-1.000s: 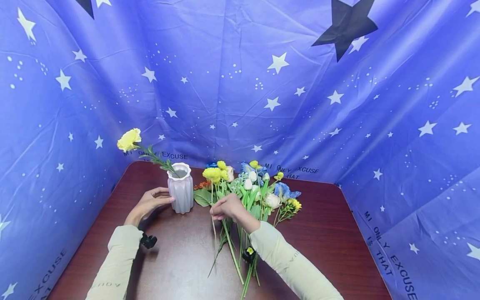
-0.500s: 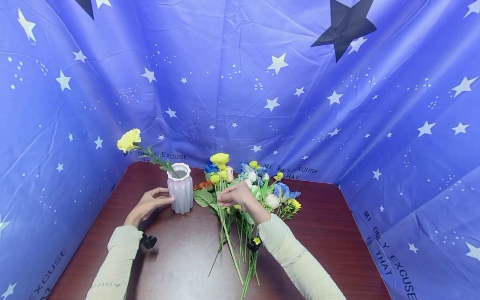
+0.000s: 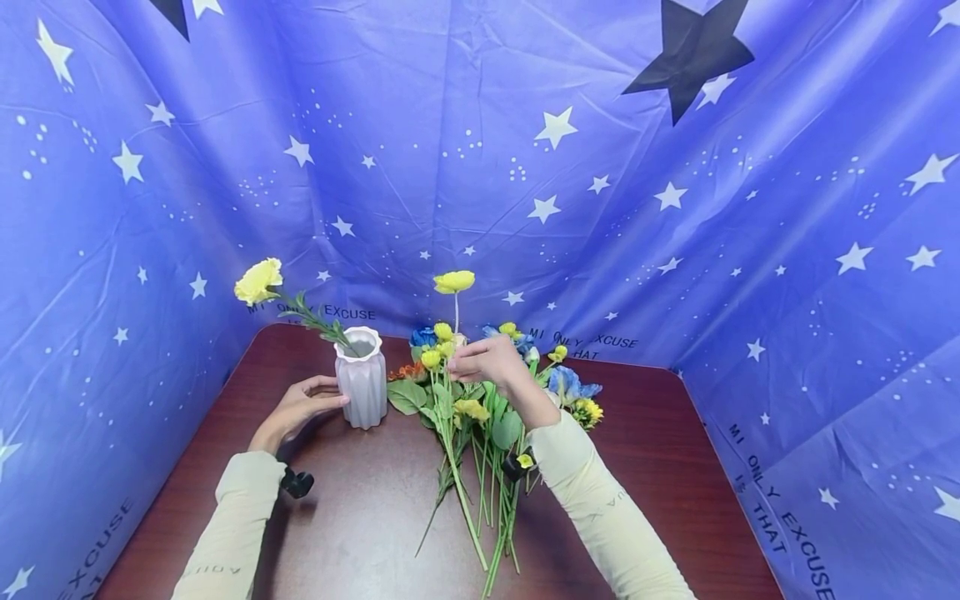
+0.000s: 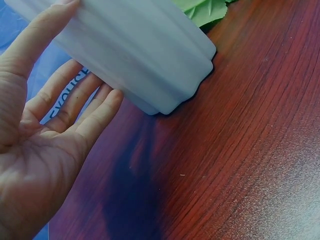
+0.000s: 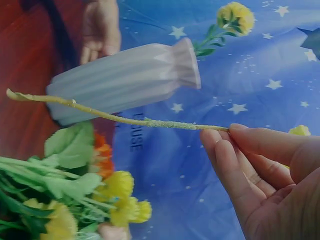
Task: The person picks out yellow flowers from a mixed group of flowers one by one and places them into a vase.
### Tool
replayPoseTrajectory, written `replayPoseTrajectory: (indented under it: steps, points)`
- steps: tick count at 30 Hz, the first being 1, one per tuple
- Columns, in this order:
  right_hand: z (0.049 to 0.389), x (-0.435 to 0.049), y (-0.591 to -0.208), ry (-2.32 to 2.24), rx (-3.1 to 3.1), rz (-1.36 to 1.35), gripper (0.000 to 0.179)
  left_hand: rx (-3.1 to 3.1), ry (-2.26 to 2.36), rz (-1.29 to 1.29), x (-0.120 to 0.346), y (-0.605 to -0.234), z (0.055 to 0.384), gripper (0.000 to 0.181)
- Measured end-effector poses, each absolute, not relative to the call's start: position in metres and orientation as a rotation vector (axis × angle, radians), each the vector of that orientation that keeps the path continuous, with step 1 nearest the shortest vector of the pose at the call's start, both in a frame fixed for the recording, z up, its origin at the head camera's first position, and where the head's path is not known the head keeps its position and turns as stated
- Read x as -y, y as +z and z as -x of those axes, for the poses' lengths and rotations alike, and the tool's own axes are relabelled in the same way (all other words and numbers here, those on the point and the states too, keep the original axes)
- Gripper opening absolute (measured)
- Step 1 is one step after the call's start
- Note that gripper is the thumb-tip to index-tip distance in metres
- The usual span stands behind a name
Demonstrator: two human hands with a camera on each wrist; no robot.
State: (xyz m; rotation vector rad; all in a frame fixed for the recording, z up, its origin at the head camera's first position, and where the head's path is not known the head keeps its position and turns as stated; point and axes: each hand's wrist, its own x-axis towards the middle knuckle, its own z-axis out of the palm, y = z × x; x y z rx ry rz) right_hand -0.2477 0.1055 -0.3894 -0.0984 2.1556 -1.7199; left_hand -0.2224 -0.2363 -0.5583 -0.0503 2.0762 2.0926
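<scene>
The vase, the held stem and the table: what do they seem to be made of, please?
Vase: probably glazed ceramic, maybe plastic; smooth, pale walls with a soft sheen.
Stem: maybe plastic; dull, with a rough greenish stretch.
Table: wood or printed laminate; streaked red grain, glossy where light reflects.

A blue star-printed curtain [image 3: 480, 200] carries repeated black capitals. On the right side they read "MI ONLY EXCUSE IS THAT"; on the far side, "MI ONLY EXCUSE" appears twice, partly lost in folds; near left, "EXCUSE". Letters on the cream left sleeve [image 3: 232, 521] and right sleeve [image 3: 600, 508] are unclear.
</scene>
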Motion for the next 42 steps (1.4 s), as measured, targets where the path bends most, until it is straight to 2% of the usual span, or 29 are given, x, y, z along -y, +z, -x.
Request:
replayPoseTrajectory:
  steps: [21,34,42]
  points:
    - [0.242,-0.096,-0.338,-2.097,-2.129,0.399,0.024,-2.081,2.089,0.033,0.236,-0.557,0.222,0.048]
    - [0.243,-0.083,-0.326,-2.300,-2.003,0.745,0.025,-2.065,2.123,0.008,0.237,-0.559,0.222,0.045]
    - [0.246,-0.071,-0.325,-2.306,-1.980,0.749,0.023,-2.081,2.112,0.022,0.236,-0.562,0.224,0.042]
